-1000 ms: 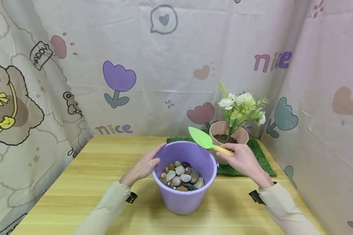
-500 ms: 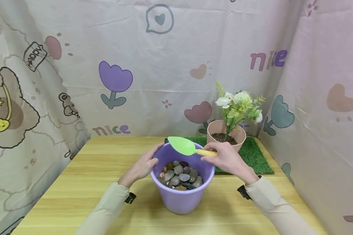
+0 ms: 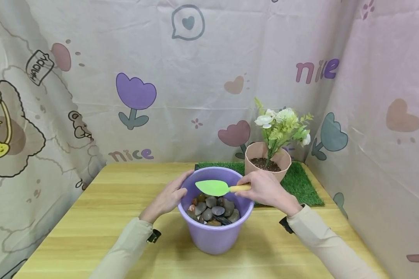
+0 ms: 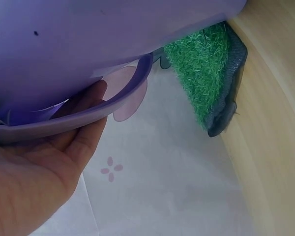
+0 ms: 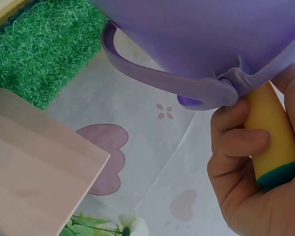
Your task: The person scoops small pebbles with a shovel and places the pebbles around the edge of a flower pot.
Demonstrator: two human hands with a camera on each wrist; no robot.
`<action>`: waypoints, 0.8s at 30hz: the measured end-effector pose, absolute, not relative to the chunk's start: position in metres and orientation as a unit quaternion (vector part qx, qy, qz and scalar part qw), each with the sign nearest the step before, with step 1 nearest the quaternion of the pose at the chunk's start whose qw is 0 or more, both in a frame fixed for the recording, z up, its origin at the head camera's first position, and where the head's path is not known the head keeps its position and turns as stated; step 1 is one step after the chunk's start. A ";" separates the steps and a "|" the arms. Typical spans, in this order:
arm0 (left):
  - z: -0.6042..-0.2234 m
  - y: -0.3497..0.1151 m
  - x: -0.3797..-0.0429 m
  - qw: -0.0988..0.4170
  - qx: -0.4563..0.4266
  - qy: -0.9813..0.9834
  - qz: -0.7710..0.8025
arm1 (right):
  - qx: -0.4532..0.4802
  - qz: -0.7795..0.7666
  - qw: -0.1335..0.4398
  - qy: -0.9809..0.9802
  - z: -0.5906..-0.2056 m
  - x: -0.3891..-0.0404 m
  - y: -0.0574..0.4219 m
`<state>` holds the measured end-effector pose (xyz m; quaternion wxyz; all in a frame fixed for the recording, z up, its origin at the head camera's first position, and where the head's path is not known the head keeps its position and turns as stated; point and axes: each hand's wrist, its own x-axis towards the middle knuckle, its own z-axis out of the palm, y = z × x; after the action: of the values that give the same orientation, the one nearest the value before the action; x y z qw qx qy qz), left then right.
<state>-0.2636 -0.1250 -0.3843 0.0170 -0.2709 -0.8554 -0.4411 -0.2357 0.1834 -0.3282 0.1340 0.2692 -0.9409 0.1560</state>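
A purple bucket (image 3: 214, 240) stands upright on the wooden table, with smooth pebbles (image 3: 213, 211) of mixed colours inside. My left hand (image 3: 167, 195) holds its left rim; in the left wrist view the fingers (image 4: 91, 140) reach behind the lowered bucket handle (image 4: 119, 98). My right hand (image 3: 265, 190) grips the yellow handle (image 5: 270, 120) of a small garden trowel, close to the bucket's right rim. The light green trowel blade (image 3: 212, 188) points left, over the bucket's opening and above the pebbles. Nothing is seen lying on the blade.
Behind the bucket at the right, a pale pink flowerpot (image 3: 253, 161) with dark soil and white flowers (image 3: 286, 118) stands on a green turf mat (image 3: 303, 190). Printed cloth (image 3: 195, 77) hangs at the back and both sides of the table (image 3: 101, 217).
My right hand has moved left and slightly down, bringing the trowel from beside the flowerpot to over the bucket's opening. My left hand keeps its place on the rim.
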 end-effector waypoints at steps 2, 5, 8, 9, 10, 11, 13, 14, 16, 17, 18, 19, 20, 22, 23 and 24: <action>-0.384 -0.125 -0.264 0.020 -0.273 -0.856 -0.438 | 0.271 0.144 0.123 -0.944 -0.326 -0.238 0.182; -0.385 -0.126 -0.265 0.024 -0.278 -0.858 -0.431 | 0.281 0.130 0.111 -0.944 -0.323 -0.241 0.181; -0.386 -0.125 -0.266 0.032 -0.285 -0.856 -0.429 | 0.304 0.107 0.111 -0.940 -0.319 -0.245 0.180; -0.386 -0.125 -0.267 0.034 -0.286 -0.856 -0.429 | 0.314 0.100 0.114 -0.937 -0.318 -0.246 0.180; -0.386 -0.125 -0.267 0.034 -0.286 -0.856 -0.430 | 0.321 0.093 0.112 -0.936 -0.317 -0.247 0.179; -0.386 -0.125 -0.267 0.034 -0.285 -0.855 -0.431 | 0.329 0.085 0.112 -0.934 -0.315 -0.248 0.178; -0.385 -0.125 -0.267 0.030 -0.279 -0.854 -0.438 | 0.340 0.074 0.110 -0.931 -0.312 -0.250 0.176; -0.385 -0.125 -0.267 0.027 -0.277 -0.853 -0.442 | 0.344 0.072 0.108 -0.930 -0.311 -0.250 0.174; -0.385 -0.125 -0.266 0.023 -0.273 -0.852 -0.445 | 0.343 0.066 0.103 -0.931 -0.308 -0.252 0.172; -0.385 -0.125 -0.266 0.022 -0.271 -0.852 -0.447 | 0.340 0.062 0.103 -0.933 -0.307 -0.254 0.171; -0.384 -0.125 -0.266 0.020 -0.269 -0.851 -0.450 | 0.337 0.060 0.101 -0.934 -0.306 -0.255 0.170; -0.384 -0.125 -0.266 0.020 -0.269 -0.852 -0.449 | 0.334 0.057 0.100 -0.936 -0.306 -0.256 0.169; -0.384 -0.125 -0.266 0.022 -0.271 -0.853 -0.446 | 0.332 0.056 0.099 -0.936 -0.305 -0.257 0.169; -0.385 -0.124 -0.265 0.022 -0.271 -0.854 -0.444 | 0.332 0.057 0.092 -0.937 -0.303 -0.259 0.168; -0.385 -0.124 -0.265 0.023 -0.270 -0.854 -0.445 | 0.335 0.057 0.087 -0.937 -0.302 -0.261 0.168; -0.385 -0.124 -0.265 0.023 -0.270 -0.854 -0.444 | 0.338 0.057 0.080 -0.936 -0.300 -0.262 0.168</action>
<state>-0.2651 -0.1241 -0.3851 0.0230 -0.2696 -0.8543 -0.4437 -0.2618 0.1681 -0.3003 0.0798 0.3378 -0.9361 0.0569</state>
